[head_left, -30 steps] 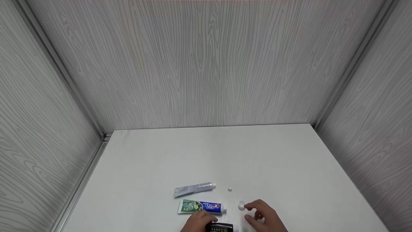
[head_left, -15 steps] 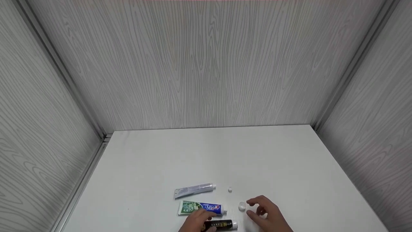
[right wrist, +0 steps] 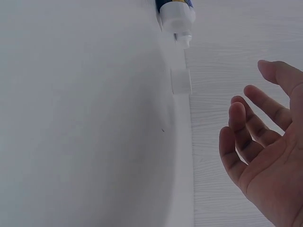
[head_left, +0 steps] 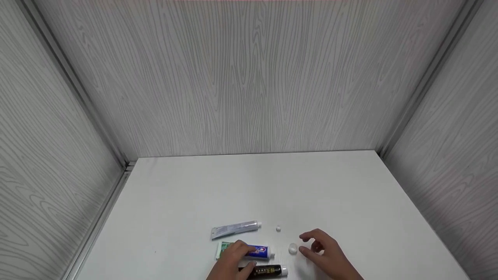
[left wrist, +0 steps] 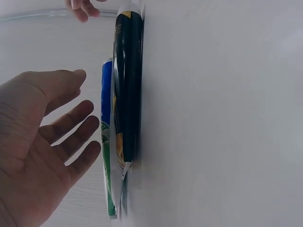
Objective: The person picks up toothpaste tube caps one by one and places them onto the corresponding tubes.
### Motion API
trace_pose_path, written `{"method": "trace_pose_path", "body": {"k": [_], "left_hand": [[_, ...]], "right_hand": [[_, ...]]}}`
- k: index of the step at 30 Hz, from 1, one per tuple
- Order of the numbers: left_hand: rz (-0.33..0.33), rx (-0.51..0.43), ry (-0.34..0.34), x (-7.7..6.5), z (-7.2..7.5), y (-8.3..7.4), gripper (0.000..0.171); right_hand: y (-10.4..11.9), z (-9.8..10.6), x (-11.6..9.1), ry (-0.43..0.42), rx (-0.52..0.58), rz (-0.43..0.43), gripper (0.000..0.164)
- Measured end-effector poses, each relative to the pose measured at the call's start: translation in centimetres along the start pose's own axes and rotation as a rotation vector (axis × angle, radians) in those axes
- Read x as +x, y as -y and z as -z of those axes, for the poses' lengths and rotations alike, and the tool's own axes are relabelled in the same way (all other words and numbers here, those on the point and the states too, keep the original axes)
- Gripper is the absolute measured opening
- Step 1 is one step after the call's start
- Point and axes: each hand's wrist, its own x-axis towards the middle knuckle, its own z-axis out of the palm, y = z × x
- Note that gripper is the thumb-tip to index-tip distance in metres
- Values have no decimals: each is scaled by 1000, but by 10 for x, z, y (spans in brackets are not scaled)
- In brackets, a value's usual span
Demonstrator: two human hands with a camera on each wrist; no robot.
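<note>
Nearest the front of the table lies a black toothpaste tube with a white cap. Behind it is a green-and-blue toothpaste tube, partly covered in the head view by my left hand. The left wrist view shows this hand with loose, spread fingers, apart from both tubes and holding nothing. My right hand hovers just right of a round white cap, not touching it. In the right wrist view its fingers are relaxed, with the cap off to one side.
A silver-grey tube lies farther back, its nozzle pointing right. Beside it sits a small white cap. Wood-grain panels rise behind the white table and along both sides.
My left hand has released the black tube, now lying on the table, and moved left and back over the green-and-blue tube. My right hand has drawn slightly away from the round cap.
</note>
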Motion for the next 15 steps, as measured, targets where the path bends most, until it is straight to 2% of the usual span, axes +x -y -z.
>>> {"method": "trace_pose_path", "body": {"k": [4, 8, 11, 15], "left_hand": [[-75, 11, -93, 0, 0, 7, 25], [-127, 21, -145, 2, 2, 16, 23], [-103, 36, -150, 4, 4, 20, 22], [-36, 63, -129, 7, 7, 23, 24]], "right_hand": [[1, 4, 7, 3, -12, -20, 31], [-2, 4, 12, -1, -5, -6, 30], [-4, 3, 15, -7, 6, 17, 27], [-5, 4, 18, -2, 12, 33, 25]]}}
